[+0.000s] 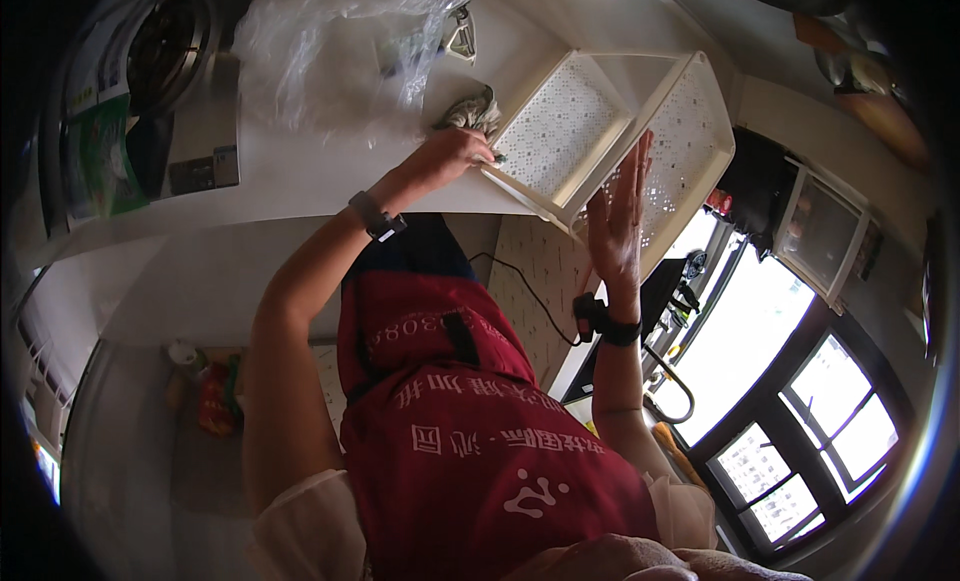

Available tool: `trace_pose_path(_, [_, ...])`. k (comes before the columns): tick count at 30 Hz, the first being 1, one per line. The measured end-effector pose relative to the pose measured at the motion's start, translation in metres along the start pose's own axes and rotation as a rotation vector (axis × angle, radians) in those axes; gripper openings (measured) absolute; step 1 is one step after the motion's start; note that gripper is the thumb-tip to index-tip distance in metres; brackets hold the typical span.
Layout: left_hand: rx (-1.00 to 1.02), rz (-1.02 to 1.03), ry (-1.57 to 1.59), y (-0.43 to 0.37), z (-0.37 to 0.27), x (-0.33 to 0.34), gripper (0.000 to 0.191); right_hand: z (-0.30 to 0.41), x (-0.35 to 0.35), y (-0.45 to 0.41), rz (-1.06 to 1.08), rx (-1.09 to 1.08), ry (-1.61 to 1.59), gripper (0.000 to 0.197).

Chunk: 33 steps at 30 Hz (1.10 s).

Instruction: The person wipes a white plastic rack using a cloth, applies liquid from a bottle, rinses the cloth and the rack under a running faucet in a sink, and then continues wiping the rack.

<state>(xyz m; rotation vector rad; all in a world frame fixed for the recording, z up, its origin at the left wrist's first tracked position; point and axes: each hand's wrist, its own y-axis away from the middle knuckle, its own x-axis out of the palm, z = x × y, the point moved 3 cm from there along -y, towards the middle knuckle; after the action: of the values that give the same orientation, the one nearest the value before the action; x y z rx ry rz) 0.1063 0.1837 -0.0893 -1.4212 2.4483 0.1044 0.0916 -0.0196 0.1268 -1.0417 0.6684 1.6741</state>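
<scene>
My left hand (452,155) is closed on a crumpled grey-white cloth (471,112), its fingers at the near left edge of a cream plastic rack (541,203). The rack has two perforated shelves and stands tilted on the white countertop (360,172), its near right part reaching past the front edge. My right hand (621,217) lies flat against the right perforated shelf (679,142), fingers straight and pointing away from me. That hand grips nothing that I can see. Part of the cloth is hidden under my left fingers.
Clear plastic sheeting (330,55) lies on the countertop, partly over a small white-framed object (461,37). A round burner (169,48) and a green packet (105,161) are at the far left. A dark cable (525,281) hangs below the counter. Windows (772,476) stand at the right.
</scene>
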Motion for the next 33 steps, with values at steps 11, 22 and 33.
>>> trace_pose_path(11, [-0.064, -0.431, -0.157, -0.18, 0.043, 0.021, 0.024, -0.001, -0.002, -0.002, 0.026, -0.01, -0.004, 0.075])
trace_pose_path(22, [-0.018, -0.231, -0.017, 0.001, 0.02, 0.027, 0.024, -0.007, -0.001, -0.001, 0.008, -0.002, 0.045, 0.072])
trace_pose_path(33, [-0.343, -0.845, 0.078, 0.061, -0.041, 0.091, 0.024, -0.014, 0.004, 0.0, -0.008, 0.003, -0.003, 0.074])
